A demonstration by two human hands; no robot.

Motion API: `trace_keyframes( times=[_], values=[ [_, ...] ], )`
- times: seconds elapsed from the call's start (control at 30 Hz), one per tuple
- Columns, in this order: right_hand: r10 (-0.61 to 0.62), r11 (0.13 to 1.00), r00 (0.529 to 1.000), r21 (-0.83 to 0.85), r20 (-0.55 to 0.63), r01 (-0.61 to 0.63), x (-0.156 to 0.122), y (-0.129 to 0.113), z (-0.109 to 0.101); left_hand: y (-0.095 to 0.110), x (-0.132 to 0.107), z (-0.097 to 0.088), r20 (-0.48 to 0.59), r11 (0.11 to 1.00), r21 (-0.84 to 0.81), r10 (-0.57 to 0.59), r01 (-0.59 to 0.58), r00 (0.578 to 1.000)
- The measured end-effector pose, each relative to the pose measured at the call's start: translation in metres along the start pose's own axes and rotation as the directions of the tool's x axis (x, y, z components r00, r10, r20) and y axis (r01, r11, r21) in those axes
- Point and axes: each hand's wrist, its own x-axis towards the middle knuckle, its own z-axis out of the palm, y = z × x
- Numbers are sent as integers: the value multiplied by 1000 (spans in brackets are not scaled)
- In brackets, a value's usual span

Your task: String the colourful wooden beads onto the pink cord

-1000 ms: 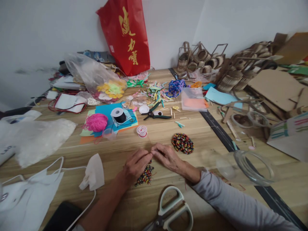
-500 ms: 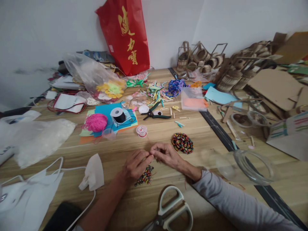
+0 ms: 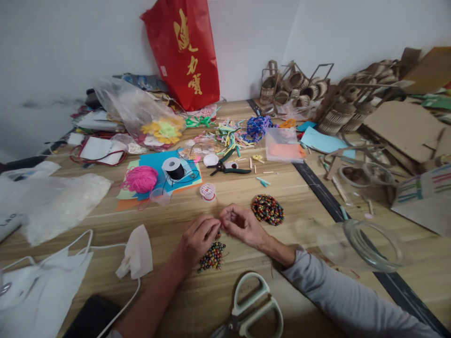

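Observation:
Close together at the middle of the table, my left hand (image 3: 199, 237) and my right hand (image 3: 243, 226) meet at their fingertips. Both pinch a fine red thread, hardly visible between the fingers; a strand of it runs toward the spool of red thread (image 3: 207, 191), topped with pink and white dots. Just under the fingertips show a few small beads, partly hidden by my left hand. A loose pile of coloured wooden beads (image 3: 212, 256) lies below them. Right of my right hand rests a coiled heap of strung beads (image 3: 268, 209).
White-handled scissors (image 3: 252, 305) lie near the front edge. Pliers (image 3: 229, 168), a black thread spool (image 3: 173, 169) and pink yarn (image 3: 141, 179) sit farther back. A clear plastic ring (image 3: 373, 246) is at right, a white cable and crumpled tissue (image 3: 136, 253) at left.
The fingers of my right hand have curled and lifted slightly. My left hand has shifted a little up and left, and more beads show beneath the fingertips.

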Motion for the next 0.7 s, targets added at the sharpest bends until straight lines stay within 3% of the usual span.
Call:
trace_keyframes(
  times=[0.1,0.2,0.33,0.4,0.5,0.7],
  values=[
    [-63,996,997,-60,-33,61,0,3,0,0,4,-1,-45,994,-83,-77,73,996],
    [-132,978,988,-172,-85,116,0,5,-1,1,8,-2,-71,954,-193,-246,229,967],
    [-310,902,932,-368,-186,226,1,4,-3,2,8,-1,3,805,-333,-519,490,855],
    [-353,869,919,-427,-177,251,2,2,-4,2,8,0,62,709,-403,-610,579,790],
    [-329,856,939,-452,-99,252,2,0,-4,4,8,1,124,607,-473,-672,639,730],
    [-290,876,957,-410,-28,254,2,2,-1,9,12,-1,200,546,-522,-669,656,716]
  ],
)
